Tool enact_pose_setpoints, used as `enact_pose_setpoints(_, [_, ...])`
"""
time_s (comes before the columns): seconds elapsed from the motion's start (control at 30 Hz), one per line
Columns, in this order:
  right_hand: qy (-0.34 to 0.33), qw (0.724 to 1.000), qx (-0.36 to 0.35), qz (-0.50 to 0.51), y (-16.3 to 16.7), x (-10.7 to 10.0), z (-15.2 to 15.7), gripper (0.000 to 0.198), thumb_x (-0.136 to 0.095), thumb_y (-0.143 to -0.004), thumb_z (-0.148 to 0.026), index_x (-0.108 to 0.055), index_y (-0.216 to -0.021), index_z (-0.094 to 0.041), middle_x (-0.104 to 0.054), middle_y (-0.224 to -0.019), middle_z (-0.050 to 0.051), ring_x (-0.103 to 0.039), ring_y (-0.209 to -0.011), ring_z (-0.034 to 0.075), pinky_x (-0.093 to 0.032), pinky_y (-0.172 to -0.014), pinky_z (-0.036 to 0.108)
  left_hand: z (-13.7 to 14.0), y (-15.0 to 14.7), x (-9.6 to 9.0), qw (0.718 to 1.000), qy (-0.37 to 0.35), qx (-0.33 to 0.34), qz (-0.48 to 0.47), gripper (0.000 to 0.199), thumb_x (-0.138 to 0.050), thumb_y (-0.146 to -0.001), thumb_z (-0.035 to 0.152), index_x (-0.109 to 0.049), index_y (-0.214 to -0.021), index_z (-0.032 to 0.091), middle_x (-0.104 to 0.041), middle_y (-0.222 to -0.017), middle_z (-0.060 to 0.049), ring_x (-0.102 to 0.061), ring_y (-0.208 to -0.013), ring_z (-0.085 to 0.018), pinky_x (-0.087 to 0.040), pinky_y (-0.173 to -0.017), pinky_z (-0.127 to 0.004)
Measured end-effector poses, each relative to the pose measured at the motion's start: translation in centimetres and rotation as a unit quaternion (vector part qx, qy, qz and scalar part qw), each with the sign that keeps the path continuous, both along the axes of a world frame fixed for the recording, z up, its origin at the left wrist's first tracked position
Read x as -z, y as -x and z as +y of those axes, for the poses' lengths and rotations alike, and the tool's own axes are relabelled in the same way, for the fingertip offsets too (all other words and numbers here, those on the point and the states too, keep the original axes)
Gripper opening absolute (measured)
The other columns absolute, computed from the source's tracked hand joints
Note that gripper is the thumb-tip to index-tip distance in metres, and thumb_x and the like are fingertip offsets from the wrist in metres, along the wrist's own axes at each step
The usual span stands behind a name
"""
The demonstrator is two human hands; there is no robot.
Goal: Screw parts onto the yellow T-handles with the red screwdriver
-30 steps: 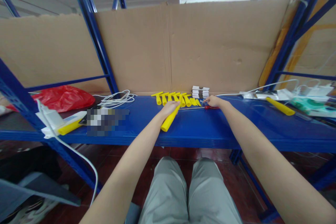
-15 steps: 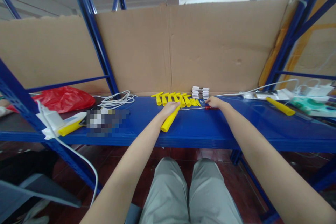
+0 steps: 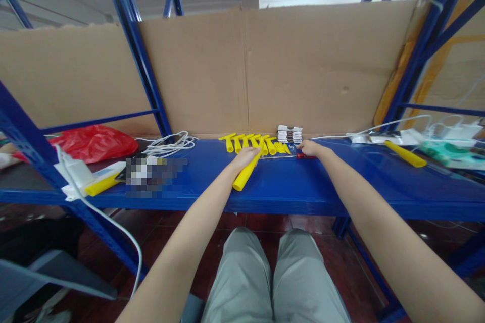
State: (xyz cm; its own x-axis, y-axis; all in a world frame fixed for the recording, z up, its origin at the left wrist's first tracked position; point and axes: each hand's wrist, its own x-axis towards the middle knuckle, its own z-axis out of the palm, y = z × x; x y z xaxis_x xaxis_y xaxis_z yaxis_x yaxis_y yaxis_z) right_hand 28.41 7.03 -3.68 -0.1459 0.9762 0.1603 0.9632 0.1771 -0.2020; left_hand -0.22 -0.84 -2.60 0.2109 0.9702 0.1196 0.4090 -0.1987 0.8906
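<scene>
My left hand [image 3: 246, 158] is wrapped round a yellow plastic handle [image 3: 243, 178], a hollow tube whose near end points toward me. Beyond it, several yellow T-shaped plastic pieces [image 3: 229, 144] stand in a row on the blue shelf, with smaller yellow pieces [image 3: 281, 148] at the row's right end. My right hand [image 3: 309, 148] reaches down with its fingers together at some tiny parts [image 3: 293, 147], perhaps screws; what the fingertips pinch is too small to make out. Just under that hand lies a screwdriver with a red handle [image 3: 305, 156], its thin shaft pointing left.
A stack of small white boxes [image 3: 290, 134] stands behind the tiny parts. Coiled white cable [image 3: 172, 143], a red plastic bag [image 3: 94, 142] and a white-and-yellow item [image 3: 101, 184] lie left. Another yellow tube [image 3: 405, 154] lies right. Cardboard [image 3: 303, 60] walls the back of the blue shelf [image 3: 280, 181].
</scene>
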Motion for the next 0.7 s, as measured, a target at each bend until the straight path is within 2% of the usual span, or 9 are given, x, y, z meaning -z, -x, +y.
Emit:
enact_pose_setpoints(0.07, [0.011,1.0,0.022,-0.006,-0.1,-0.1,-0.1,0.033,-0.059,-0.077,-0.03,-0.072,-0.106,-0.024,-0.068,-0.117,0.007,-0.06,-0.11,0.026,-0.044,-0.094,0.034,-0.3,-0.1,-0.2,1.0,0.006,-0.003,-0.003,0.024,-0.049,-0.087,0.03,-0.065,-0.081,0.012,-0.063,-0.058,-0.003,-0.058,-0.055,-0.015,-0.044,-0.056,-0.025])
enact_pose_setpoints(0.23, [-0.017,0.998,0.06,-0.019,-0.6,-1.0,-1.3,0.041,-0.048,-0.08,-0.019,-0.068,-0.116,-0.025,-0.066,-0.121,0.006,-0.059,-0.114,0.025,-0.045,-0.093,0.036,-1.3,-0.5,-0.8,1.0,0.02,-0.011,-0.013,0.028,-0.046,-0.09,0.026,-0.057,-0.067,0.015,-0.052,-0.047,0.001,-0.051,-0.045,-0.013,-0.04,-0.05,-0.024])
enact_pose_setpoints(0.4, [-0.102,0.994,0.047,-0.009,-1.6,-0.8,-3.4,0.039,-0.044,-0.082,-0.016,-0.069,-0.111,-0.024,-0.067,-0.118,0.007,-0.058,-0.114,0.025,-0.044,-0.094,0.038,-1.6,-0.6,-1.0,1.0,0.01,-0.007,-0.013,0.025,-0.05,-0.088,0.026,-0.058,-0.068,0.014,-0.052,-0.047,0.002,-0.05,-0.044,-0.011,-0.039,-0.049,-0.023])
enact_pose_setpoints(0.5, [-0.14,0.989,0.05,0.025,-2.2,-0.2,-4.5,0.037,-0.043,-0.082,-0.015,-0.072,-0.104,-0.022,-0.069,-0.113,0.006,-0.06,-0.11,0.024,-0.045,-0.094,0.039,-1.4,-0.4,-0.9,1.0,0.012,0.008,-0.015,0.027,-0.051,-0.088,0.028,-0.058,-0.066,0.014,-0.052,-0.046,0.001,-0.052,-0.045,-0.012,-0.039,-0.048,-0.022])
enact_pose_setpoints(0.63, [-0.185,0.975,0.039,0.115,-2.9,0.3,-5.0,0.035,-0.042,-0.082,-0.015,-0.073,-0.098,-0.019,-0.072,-0.104,0.006,-0.064,-0.1,0.02,-0.047,-0.092,0.032,-1.1,-0.4,-0.6,1.0,0.021,0.006,-0.018,0.029,-0.053,-0.085,0.029,-0.056,-0.06,0.015,-0.051,-0.044,0.001,-0.05,-0.042,-0.011,-0.037,-0.046,-0.022])
enact_pose_setpoints(0.7, [-0.183,0.973,0.033,0.135,-2.9,0.4,-5.1,0.034,-0.043,-0.082,-0.015,-0.073,-0.097,-0.018,-0.072,-0.101,0.006,-0.065,-0.096,0.019,-0.048,-0.089,0.03,-1.0,-0.3,-0.5,1.0,0.025,0.002,-0.017,0.032,-0.052,-0.085,0.029,-0.054,-0.056,0.015,-0.051,-0.044,0.0,-0.049,-0.041,-0.011,-0.037,-0.046,-0.023])
